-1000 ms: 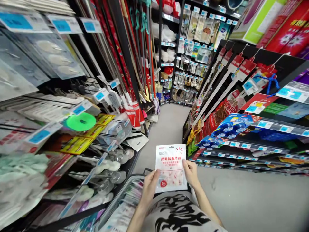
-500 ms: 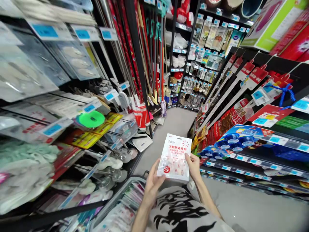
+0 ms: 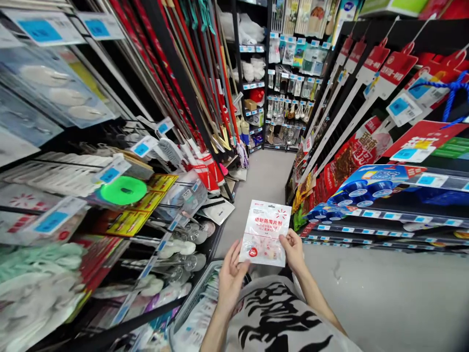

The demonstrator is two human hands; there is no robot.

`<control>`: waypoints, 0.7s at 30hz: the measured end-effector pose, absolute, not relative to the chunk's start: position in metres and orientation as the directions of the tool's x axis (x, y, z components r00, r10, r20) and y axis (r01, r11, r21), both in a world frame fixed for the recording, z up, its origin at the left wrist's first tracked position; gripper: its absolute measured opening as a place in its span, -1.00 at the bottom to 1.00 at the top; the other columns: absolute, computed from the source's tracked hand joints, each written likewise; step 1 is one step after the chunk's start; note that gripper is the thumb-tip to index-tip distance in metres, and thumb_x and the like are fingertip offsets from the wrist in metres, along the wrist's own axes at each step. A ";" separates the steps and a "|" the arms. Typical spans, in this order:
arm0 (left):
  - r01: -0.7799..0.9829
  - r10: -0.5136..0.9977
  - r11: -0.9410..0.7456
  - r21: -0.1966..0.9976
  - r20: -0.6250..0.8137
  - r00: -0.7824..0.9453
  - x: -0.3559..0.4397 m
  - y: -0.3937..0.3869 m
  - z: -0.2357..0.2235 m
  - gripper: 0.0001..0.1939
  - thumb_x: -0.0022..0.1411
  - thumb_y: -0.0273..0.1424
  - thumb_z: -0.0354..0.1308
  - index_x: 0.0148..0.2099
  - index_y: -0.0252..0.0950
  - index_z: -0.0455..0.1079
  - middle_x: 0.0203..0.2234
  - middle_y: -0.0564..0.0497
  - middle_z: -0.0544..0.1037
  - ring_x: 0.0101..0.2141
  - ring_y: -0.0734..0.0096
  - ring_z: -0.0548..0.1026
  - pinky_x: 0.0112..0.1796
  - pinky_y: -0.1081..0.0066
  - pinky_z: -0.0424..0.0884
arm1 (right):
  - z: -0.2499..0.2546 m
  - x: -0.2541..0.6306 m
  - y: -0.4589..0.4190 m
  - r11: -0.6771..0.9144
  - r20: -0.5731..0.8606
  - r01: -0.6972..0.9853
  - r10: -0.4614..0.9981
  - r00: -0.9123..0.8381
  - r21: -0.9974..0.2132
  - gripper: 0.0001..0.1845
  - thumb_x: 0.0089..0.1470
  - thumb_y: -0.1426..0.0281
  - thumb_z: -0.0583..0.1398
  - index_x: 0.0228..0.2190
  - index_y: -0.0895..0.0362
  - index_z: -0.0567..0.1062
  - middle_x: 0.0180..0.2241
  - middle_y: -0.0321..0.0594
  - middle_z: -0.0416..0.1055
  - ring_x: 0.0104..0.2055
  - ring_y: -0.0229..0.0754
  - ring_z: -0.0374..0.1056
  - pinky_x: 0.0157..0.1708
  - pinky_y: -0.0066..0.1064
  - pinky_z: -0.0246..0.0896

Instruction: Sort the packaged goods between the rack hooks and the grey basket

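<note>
Our left hand (image 3: 231, 269) pinches the lower left corner of the white packet (image 3: 266, 230), and our right hand (image 3: 293, 250) pinches its right edge. The packet is before our shirt (image 3: 280, 318), with printed face toward us. To hold it well, we should grip lightly and only at the edges, so no finger covers the print, and be careful of the basket (image 3: 191, 299) at our left side

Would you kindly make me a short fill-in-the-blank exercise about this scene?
1. The left hand holds the packet near its lower ____ corner.
2. The large lettering on the packet is coloured ____.
3. The round disc among the goods on the left is bright ____.
4. The print on the shirt is coloured ____.

Missing words: left; red; green; black.
</note>
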State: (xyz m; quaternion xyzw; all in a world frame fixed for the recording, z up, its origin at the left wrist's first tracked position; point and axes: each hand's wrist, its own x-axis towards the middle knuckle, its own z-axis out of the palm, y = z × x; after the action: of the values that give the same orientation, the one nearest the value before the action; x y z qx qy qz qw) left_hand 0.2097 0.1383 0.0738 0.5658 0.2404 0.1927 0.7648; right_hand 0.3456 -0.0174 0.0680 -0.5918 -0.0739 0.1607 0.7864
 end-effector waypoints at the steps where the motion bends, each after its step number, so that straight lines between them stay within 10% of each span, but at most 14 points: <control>1: -0.013 0.536 0.178 0.984 -0.086 0.839 0.207 0.141 0.075 -0.18 0.12 -0.26 0.44 0.38 -0.13 0.26 0.36 -0.25 0.29 0.26 -0.07 0.38 0.16 0.11 0.44 | 0.067 0.344 -0.019 0.278 -0.092 -0.198 0.350 0.932 -0.940 -0.56 0.04 0.00 0.40 -0.34 0.09 0.48 -0.38 -0.22 0.54 -0.39 -0.16 0.40 -0.32 -0.38 0.32; 9: -0.014 0.319 -0.394 0.919 0.151 0.936 0.213 0.136 0.070 -0.18 0.06 -0.42 0.44 0.36 -0.07 0.31 0.44 -0.12 0.14 0.44 -0.07 0.01 0.38 -0.10 -0.03 | 0.082 0.346 -0.009 0.305 -0.060 -0.312 0.622 0.780 -0.900 -0.52 0.03 0.01 0.43 -0.21 0.12 0.57 -0.30 -0.16 0.59 -0.34 -0.12 0.48 -0.26 -0.35 0.40; 15: 0.045 0.572 0.177 0.983 -0.140 0.808 0.224 0.106 0.047 -0.46 0.23 -0.21 0.34 0.22 -0.23 0.46 0.22 -0.21 0.49 0.31 -0.05 0.33 0.35 0.04 0.13 | 0.107 0.343 -0.002 0.241 0.098 -0.204 0.840 0.533 -0.949 -0.61 0.13 0.05 0.37 -0.36 0.15 0.65 -0.24 -0.09 0.58 -0.20 -0.07 0.48 -0.15 -0.28 0.39; 21: -0.054 0.517 0.715 0.697 -0.475 0.712 0.214 0.115 0.041 -0.27 0.11 -0.21 0.47 0.29 -0.13 0.37 0.17 -0.12 0.55 0.24 0.05 0.43 0.30 0.06 0.26 | 0.081 0.344 -0.004 0.263 -0.030 -0.193 0.518 0.855 -0.945 -0.71 0.11 0.14 0.41 -0.36 0.13 0.62 -0.40 -0.19 0.55 -0.38 -0.18 0.41 -0.36 -0.39 0.36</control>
State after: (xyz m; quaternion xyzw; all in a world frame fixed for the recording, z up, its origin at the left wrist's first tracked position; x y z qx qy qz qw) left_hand 0.2136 0.1147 0.0405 0.3392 0.3410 0.1659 0.8609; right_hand 0.3441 -0.0038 0.0814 -0.5627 -0.1445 0.2274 0.7815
